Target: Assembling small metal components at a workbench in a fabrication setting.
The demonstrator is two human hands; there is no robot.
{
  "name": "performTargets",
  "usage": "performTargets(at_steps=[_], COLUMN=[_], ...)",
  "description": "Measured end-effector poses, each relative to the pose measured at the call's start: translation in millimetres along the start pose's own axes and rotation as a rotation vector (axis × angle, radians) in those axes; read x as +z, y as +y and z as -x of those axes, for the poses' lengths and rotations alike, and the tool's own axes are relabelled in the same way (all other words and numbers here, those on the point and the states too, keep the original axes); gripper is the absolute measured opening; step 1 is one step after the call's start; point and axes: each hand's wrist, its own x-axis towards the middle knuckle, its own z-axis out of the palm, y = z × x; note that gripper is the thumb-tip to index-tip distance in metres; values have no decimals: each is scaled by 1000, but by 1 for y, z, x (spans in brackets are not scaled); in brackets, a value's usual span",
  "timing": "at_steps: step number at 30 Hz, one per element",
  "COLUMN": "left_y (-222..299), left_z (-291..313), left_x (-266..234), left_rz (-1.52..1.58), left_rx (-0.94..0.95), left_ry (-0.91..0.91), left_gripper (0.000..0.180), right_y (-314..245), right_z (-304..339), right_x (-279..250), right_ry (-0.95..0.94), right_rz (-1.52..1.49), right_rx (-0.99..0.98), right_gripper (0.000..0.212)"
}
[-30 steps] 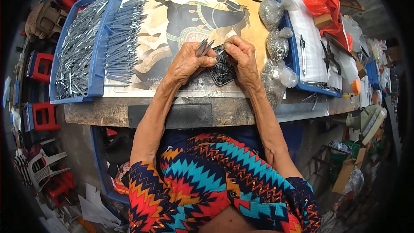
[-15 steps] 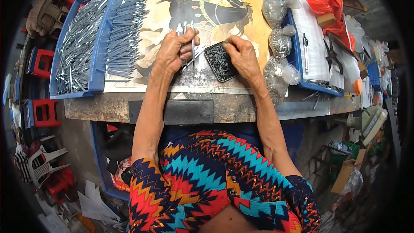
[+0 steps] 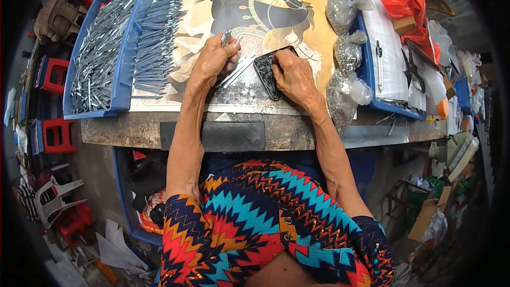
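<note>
"What did the head view show of the hands?"

"The left hand [image 3: 217, 57] had its grip clenched around some metal rods [image 3: 226, 36], their ends poking out on the far side. The right hand [image 3: 295, 78] had its fingers in a small dark tray [image 3: 262, 81]; whether that grip pinched any pins [image 3: 265, 71], I couldn't tell."

"Where was everything?"

"The tray lay on the table [image 3: 297, 132], just right of some pale loose rods [image 3: 237, 72]. Farther left lay a row of rods [image 3: 155, 42], beside a full blue bin [image 3: 124, 70]."

"What might have gone wrong?"

"A heavy push on the tray's edge could have tipped it, scattering pins among the loose rods. Had the left grip slackened, its bunch could have slid out."
</note>
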Motion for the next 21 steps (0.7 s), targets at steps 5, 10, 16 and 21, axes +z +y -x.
performTargets(at_steps=[5, 10, 16, 21], left_y=[-16, -10, -2, -14], left_z=[-5, 3, 5, 3], left_x=[-11, -6, 0, -1], left_rz=[-622, -934, -956, -1066], left_rx=[179, 146, 104, 376], left_ry=[124, 129, 166, 268], left_gripper=[20, 26, 23, 19], right_y=[1, -3, 0, 6], right_z=[1, 1, -1, 0], right_x=[-1, -8, -12, -10], right_ry=[-15, 19, -35, -38], right_rz=[-9, -96, -122, -139], right_rx=[-13, 32, 92, 76], right_gripper=[14, 19, 19, 20])
